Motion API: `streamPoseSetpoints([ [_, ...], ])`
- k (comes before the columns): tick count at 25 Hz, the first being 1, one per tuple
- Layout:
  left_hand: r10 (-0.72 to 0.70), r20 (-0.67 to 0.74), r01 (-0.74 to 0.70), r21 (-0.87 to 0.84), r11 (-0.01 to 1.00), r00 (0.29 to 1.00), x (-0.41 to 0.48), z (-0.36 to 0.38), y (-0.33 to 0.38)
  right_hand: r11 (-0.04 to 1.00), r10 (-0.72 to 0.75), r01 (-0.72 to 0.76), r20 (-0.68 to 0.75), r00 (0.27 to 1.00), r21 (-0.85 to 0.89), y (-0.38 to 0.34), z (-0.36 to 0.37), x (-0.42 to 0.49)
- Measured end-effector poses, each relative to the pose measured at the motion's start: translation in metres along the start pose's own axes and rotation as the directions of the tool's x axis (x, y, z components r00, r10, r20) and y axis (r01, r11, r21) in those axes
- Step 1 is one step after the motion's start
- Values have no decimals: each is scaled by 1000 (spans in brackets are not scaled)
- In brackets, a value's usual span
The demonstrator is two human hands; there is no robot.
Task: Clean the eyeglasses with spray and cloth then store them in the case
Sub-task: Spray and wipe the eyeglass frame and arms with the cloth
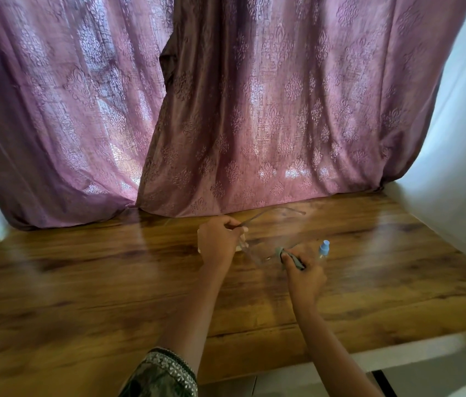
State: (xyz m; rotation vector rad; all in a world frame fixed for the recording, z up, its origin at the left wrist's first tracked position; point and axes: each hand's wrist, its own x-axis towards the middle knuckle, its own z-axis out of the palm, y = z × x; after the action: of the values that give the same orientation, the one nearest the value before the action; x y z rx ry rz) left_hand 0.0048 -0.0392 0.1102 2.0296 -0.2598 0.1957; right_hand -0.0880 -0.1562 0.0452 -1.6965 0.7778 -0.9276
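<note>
Head view, centre frame: left hand [217, 244] pinches the glasses [257, 247] at one temple above the table [111, 282], right hand [304, 275] clenches the cloth [283, 253] onto a lens. Light, fragile, slick frame; best gripped at rim or temple.

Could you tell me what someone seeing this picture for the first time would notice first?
The big pink patterned curtain fills the whole upper half, hanging down to the back edge of the wooden table. At the middle of the table, the left hand holds clear-framed eyeglasses by a temple, while the right hand presses a grey cloth to a lens. A small blue-capped spray bottle stands just right of the hands.
</note>
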Motion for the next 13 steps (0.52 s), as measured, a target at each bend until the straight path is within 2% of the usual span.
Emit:
streamPoseSetpoints([
  [1, 16, -20, -15, 48, 999, 1000, 0, -1, 2, 999, -26, 26, 5, 1000, 35, -2, 0, -3],
  [3, 61, -43, -56, 111, 992, 997, -1, -3, 3, 984, -169, 168, 9, 986, 60, -10, 0, -8],
  [6, 141, -24, -136, 142, 980, 990, -4, -3, 2, 891, -452, 454, 55, 890, -17, -33, 3, -4],
  [8, 193, 0, -190, 179, 965, 981, -5, -3, 2, 805, -577, 584, 89, 812, -104, -53, 9, 5],
  [10, 225, 11, -222, 203, 954, 974, -5, -4, 4, 722, -649, 669, 160, 744, -177, -67, 17, 13],
  [13, 242, 3, -238, 182, 954, 970, -3, -5, 3, 641, -667, 733, 309, 678, -226, -70, 24, 21],
])
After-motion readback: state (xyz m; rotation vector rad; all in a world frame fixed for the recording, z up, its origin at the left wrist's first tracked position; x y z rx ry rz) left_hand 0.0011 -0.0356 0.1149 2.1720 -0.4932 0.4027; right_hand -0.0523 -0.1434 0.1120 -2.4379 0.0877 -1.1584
